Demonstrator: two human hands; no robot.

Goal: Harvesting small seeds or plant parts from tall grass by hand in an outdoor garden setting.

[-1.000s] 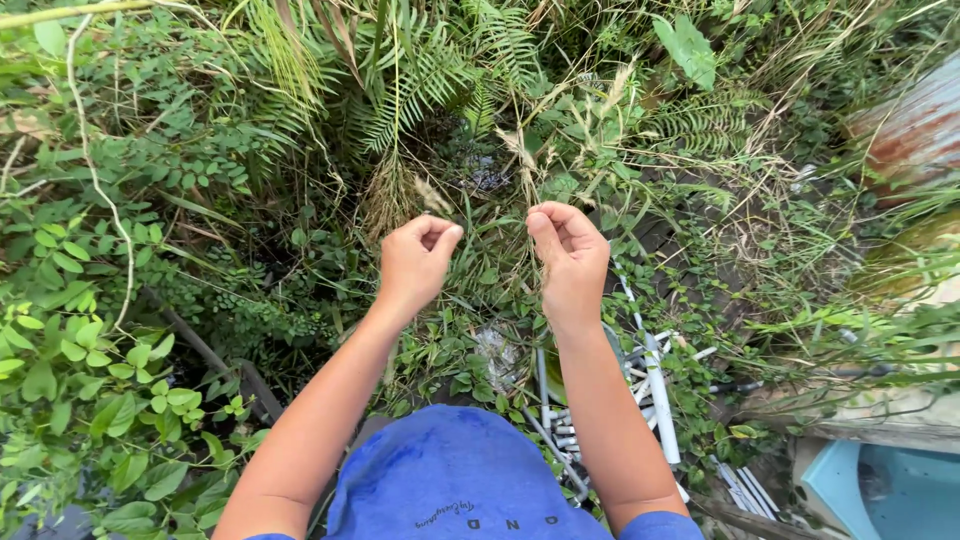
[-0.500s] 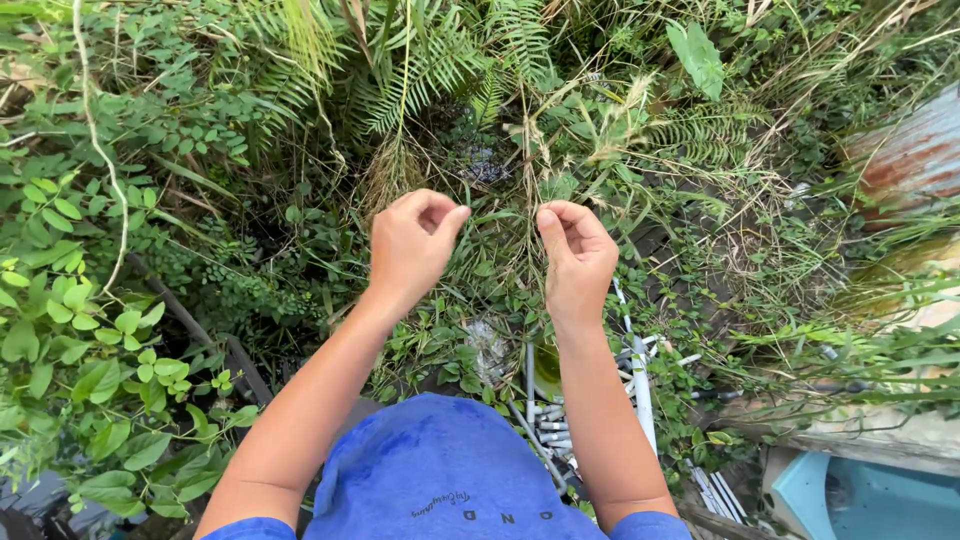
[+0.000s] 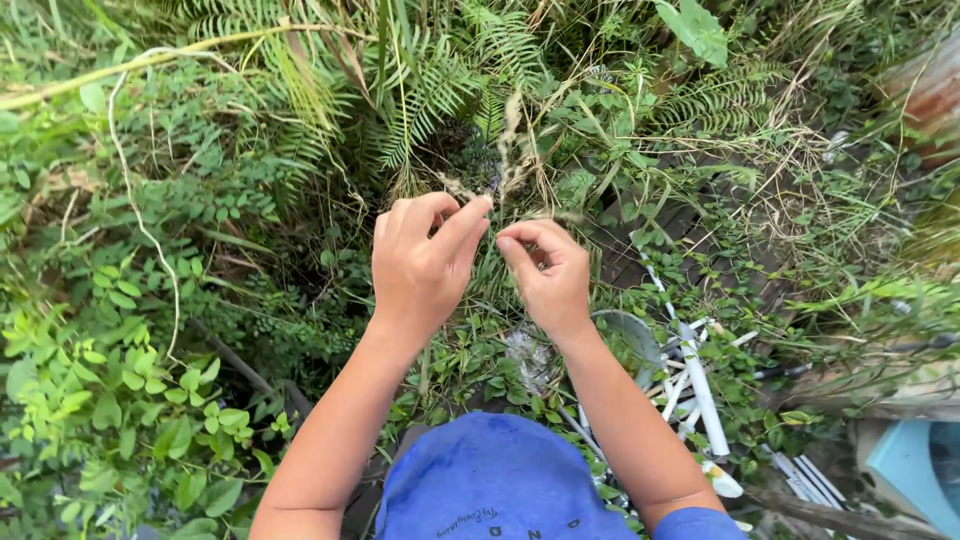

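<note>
Both my hands are raised in front of me over thick greenery. My left hand point(image 3: 420, 262) pinches a thin dry grass stalk point(image 3: 510, 150) between thumb and fingers; its seed head rises above the fingertips. My right hand point(image 3: 548, 275) is close beside it, fingers curled, pinching the same bunch of dry grass just to the right. The two hands nearly touch. Below my arms is my blue shirt point(image 3: 495, 480).
Ferns point(image 3: 420, 90) and leafy bushes point(image 3: 110, 390) fill the left and top. A white slatted plastic frame point(image 3: 695, 385) lies in the weeds at lower right, with a light blue container point(image 3: 915, 465) at the right edge and rusty sheet metal point(image 3: 930, 90) at upper right.
My hands have come closer together, from apart to almost touching, and now pinch the grass stalk near its seed head. The view has shifted slightly.
</note>
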